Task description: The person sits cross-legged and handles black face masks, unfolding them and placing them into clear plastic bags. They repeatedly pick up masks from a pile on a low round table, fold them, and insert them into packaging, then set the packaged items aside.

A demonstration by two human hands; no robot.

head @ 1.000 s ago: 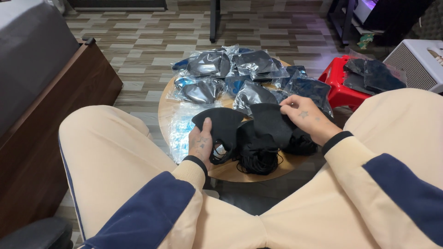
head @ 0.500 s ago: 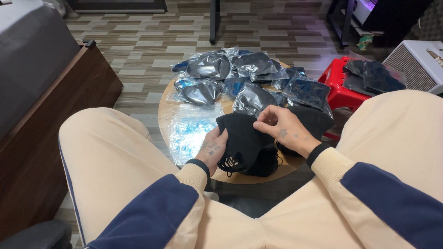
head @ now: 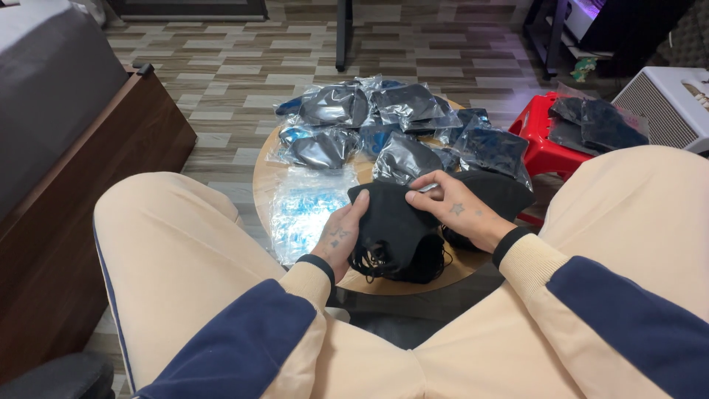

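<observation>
Two hands meet on a stack of black masks (head: 395, 229) just below the centre of the frame. The left hand (head: 341, 238) cups the stack's left edge from underneath, palm up, thumb against the fabric, fingers closed lightly around it. The right hand (head: 452, 208) comes in from the right and pinches the top mask at its upper right edge between thumb and fingertips, so both hands are clamped on the same bundle. The masks are matte black cloth, softly curved along the top, and thin black ear loops spill out in a tangle at the lower edge of the stack. The bundle sits over the near part of a small round wooden table (head: 260, 185).

Just left of the left hand lies a flat clear plastic bag with blue print (head: 303, 210). More loose black masks (head: 502, 193) lie behind the right hand. Further up the frame, sealed plastic packets of dark masks (head: 369, 122) are heaped across the far half of the table. At the right, a red stool (head: 539, 140) carries more dark fabric pieces (head: 594, 125). Cream trouser legs and cream sleeves with navy panels fill the bottom of the frame.
</observation>
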